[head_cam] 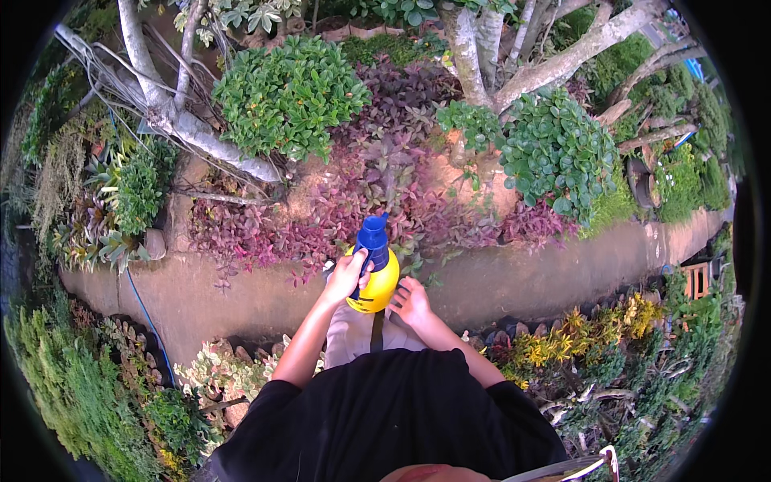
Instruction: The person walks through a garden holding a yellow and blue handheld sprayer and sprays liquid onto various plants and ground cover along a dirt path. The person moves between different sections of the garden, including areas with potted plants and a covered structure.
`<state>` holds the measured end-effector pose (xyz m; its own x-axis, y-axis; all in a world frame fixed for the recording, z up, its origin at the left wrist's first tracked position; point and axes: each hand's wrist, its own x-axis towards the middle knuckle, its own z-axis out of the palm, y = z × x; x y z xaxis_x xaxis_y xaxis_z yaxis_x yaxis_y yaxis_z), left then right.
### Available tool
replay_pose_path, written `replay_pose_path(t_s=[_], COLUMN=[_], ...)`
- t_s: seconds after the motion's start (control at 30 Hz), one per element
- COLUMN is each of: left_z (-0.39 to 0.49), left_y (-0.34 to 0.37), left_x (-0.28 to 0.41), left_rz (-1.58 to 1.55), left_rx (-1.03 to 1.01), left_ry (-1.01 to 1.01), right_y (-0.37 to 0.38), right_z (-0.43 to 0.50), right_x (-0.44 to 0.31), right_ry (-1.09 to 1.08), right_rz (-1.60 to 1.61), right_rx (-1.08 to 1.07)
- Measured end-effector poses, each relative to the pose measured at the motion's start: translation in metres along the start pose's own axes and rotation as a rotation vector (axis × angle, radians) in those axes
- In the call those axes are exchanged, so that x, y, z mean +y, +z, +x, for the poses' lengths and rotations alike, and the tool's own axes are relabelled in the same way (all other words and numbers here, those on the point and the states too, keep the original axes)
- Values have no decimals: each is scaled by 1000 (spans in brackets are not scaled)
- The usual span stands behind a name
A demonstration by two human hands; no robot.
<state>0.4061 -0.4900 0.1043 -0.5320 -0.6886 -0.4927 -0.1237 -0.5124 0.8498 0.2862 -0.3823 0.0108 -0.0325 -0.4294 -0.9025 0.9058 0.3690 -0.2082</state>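
My left hand (347, 277) is wrapped around the dark blue handle of a pump pressure sprayer (383, 282). The sprayer has a round yellow tank and a blue top, and its nozzle points away from me at low purple-leaved plants (361, 223). A faint pale haze, possibly spray, shows beyond the nozzle. Beside the tank's right side is my right hand (412, 301), its fingers bent and somewhat apart, with nothing seen in it. Whether its fingertips touch the tank is hard to tell.
A concrete path (494, 274) crosses under me. Beyond it stand a rounded green shrub (292, 96), a second round-leaved shrub (557, 153) and pale tree trunks (467, 54). A blue hose (147, 316) lies across the path at left. Yellow-leaved plants (572, 337) border the near side.
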Motion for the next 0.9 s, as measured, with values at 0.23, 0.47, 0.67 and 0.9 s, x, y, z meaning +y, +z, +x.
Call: replay_pose_path(t_s=[0.23, 0.47, 0.67, 0.9], left_z=[-13, -18, -29, -30], left_y=[-29, -78, -114, -183], left_x=[8, 9, 11, -21], left_rz=[154, 237, 705, 625], left_rx=[9, 240, -33, 20], left_ry=[-35, -79, -307, -335], right_y=[-11, -16, -1, 24], right_z=[1, 18, 13, 12], right_x=[-1, 16, 26, 50], right_ry=[49, 129, 148, 86], right_rz=[20, 47, 58, 102], right_rx=[-37, -72, -47, 16])
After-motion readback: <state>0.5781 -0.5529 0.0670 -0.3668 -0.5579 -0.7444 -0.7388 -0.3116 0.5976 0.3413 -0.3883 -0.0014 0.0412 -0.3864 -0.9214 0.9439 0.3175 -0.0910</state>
